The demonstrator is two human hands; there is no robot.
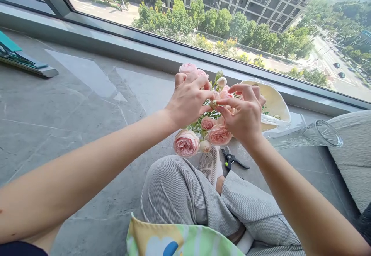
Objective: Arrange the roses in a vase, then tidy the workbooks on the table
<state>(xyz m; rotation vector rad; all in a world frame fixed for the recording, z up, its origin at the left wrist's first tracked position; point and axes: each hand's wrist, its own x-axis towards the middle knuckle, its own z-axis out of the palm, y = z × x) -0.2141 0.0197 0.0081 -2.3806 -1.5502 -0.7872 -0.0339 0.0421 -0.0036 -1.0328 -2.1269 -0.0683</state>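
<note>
A bunch of pink ruffled flowers (219,134) with green stems fills the space between and below my two hands. My left hand (188,95) is closed, its thumb and forefinger at the left side of a small pale green flower bud (213,104). From the right, my right hand (246,111) pinches the same bud between thumb and forefinger, its other fingers bent. Large pink blooms (186,143) hang under the hands, and a white bud (222,81) rises above them. The lower stems are hidden behind the flowers and hands.
Black pruning shears (232,158) lie on the grey floor (72,132) beside my shoe (209,163). A clear glass vase (307,136) lies on its side at right, near a cream wrapper (274,101) with greenery. A teal folded object (20,55) is at far left. The window runs behind.
</note>
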